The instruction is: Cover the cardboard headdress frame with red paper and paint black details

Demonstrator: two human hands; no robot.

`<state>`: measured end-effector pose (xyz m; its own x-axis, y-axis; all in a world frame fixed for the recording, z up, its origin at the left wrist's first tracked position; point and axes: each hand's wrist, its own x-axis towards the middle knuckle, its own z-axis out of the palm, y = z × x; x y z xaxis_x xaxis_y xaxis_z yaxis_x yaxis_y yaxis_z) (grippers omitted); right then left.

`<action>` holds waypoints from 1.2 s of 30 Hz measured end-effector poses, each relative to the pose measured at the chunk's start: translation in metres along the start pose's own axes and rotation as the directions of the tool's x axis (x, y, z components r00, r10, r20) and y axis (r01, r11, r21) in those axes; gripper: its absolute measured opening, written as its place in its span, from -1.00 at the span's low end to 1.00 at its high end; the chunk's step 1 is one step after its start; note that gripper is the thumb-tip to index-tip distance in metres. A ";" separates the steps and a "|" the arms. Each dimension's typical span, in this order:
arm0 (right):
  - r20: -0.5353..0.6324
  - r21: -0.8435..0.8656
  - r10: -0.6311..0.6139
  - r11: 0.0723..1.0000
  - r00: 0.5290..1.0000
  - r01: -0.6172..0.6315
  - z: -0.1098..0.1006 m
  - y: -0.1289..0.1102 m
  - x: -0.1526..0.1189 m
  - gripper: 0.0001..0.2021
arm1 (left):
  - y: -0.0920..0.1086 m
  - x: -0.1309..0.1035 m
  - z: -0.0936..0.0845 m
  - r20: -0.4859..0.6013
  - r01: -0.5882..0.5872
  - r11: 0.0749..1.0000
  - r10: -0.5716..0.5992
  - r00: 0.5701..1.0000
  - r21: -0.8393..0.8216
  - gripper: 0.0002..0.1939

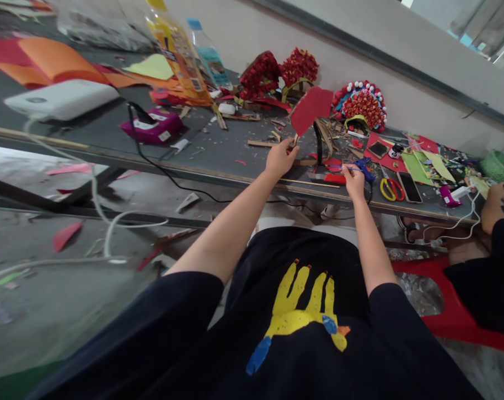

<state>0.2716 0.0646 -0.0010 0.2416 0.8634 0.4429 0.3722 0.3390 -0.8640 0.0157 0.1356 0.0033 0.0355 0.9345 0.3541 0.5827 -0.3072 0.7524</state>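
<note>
My left hand [282,158] is closed at the lower edge of a flat red paper piece [312,111], which stands up above the table. A black band [317,143] hangs beside it, next to a curved cardboard strip [325,139]. Over the table's front edge, my right hand [354,180] has its fingers pinched together; what they hold is too small to make out. Right behind those fingers is a blue glue gun [364,168]. Red scraps [335,179] lie between the two hands. Yellow-and-red scissors [392,190] rest to the right of my right hand.
Decorated red headpieces [299,66] lean at the wall, one with white beads [362,103]. A phone [410,188], bottles [179,55], a purple power strip [154,126] and a white power bank [62,100] are on the table. Cables hang over its edge. Another person's hand [494,205] is at right.
</note>
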 end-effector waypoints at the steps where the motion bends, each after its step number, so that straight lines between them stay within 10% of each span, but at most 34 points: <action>1: 0.001 0.003 0.003 1.000 1.000 -0.003 0.000 0.000 0.000 -0.51 | 0.000 0.000 0.000 0.003 0.004 1.000 -0.004 1.000 0.001 -0.58; 36: -0.014 -0.040 -0.063 0.997 0.998 0.063 -0.001 -0.002 -0.002 -0.53 | -0.005 0.002 0.004 -0.056 -0.032 0.999 0.032 0.998 0.002 -0.62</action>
<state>0.2715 0.0618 0.0000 0.2304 0.8348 0.5001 0.4223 0.3772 -0.8243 0.0161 0.1400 -0.0026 0.0090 0.9128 0.4083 0.5832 -0.3365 0.7394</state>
